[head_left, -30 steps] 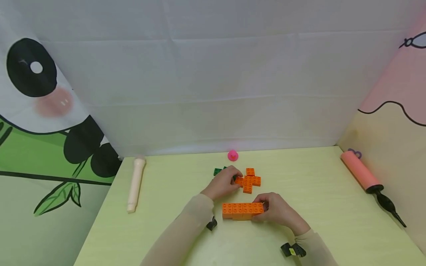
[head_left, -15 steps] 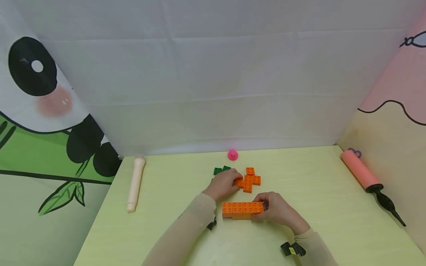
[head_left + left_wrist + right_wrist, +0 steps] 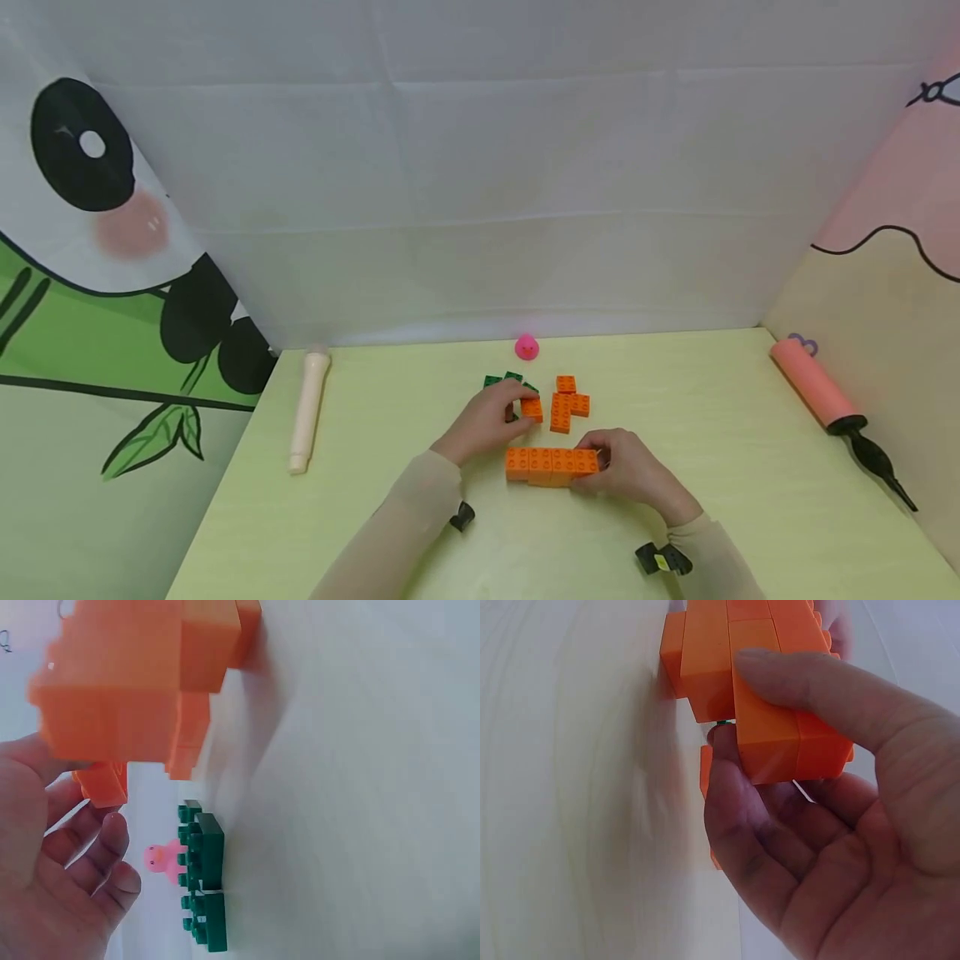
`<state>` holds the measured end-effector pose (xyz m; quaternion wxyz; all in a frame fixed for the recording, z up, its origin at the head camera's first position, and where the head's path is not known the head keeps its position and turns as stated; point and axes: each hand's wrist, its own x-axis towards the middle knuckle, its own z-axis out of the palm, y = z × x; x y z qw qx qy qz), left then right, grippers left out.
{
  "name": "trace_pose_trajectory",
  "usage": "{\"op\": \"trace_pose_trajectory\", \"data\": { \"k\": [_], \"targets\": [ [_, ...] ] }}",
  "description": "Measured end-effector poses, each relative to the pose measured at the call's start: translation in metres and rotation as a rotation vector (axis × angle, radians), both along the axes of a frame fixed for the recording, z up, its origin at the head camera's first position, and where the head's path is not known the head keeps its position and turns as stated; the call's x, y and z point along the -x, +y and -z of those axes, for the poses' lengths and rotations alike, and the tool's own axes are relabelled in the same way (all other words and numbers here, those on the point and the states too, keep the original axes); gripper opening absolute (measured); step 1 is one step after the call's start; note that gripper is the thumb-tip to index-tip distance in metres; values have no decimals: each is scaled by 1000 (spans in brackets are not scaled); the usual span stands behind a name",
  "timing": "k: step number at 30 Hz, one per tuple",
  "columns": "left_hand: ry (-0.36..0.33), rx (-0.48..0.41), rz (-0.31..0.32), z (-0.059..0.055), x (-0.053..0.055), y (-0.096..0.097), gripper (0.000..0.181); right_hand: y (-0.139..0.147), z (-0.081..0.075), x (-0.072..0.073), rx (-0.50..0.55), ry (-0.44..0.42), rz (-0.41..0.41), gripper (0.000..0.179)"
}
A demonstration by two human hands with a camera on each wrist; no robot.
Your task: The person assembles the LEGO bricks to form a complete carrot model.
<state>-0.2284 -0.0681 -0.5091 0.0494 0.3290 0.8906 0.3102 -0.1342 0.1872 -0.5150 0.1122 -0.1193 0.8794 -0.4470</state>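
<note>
My right hand [image 3: 636,468] grips the right end of a long block of joined orange bricks [image 3: 542,465], thumb on the near side. In the right wrist view the block [image 3: 705,656] is stepped, its lower layer set in from the end. Behind the block, my left hand [image 3: 483,421] pinches a single orange brick [image 3: 532,409] between thumb and fingers. The left wrist view has this brick [image 3: 105,785] at the fingers, partly covered by the long block. Just right of it lie loose orange bricks [image 3: 560,414]. Several green bricks [image 3: 213,851] rest beyond the left hand, partly hidden in the head view.
A small pink duck [image 3: 527,347] sits near the table's back edge. A pale rolling-pin-like stick [image 3: 308,412] lies at the left. On the right edge is a pink hand pump [image 3: 817,387] with a black nozzle. A white cloth [image 3: 480,208] rises behind the table.
My left hand has drawn its orange brick slightly left, away from the loose orange ones, uncovering more green bricks. The right hand keeps its grip on the long block. The head view has shifted a little.
</note>
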Motion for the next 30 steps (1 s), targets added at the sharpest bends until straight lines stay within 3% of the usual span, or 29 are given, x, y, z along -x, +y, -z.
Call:
{"op": "trace_pose_trajectory", "data": {
  "k": [8,16,30],
  "targets": [
    [-5,-154,15,-10,-25,-15,33,2,1,1,-28,12,34,30],
    [10,-197,146,-12,-45,-22,31,0,-1,1,-37,-5,56,30],
    [16,-182,161,-6,-50,-21,30,0,-1,1,-25,-15,50,30]
  ]
}}
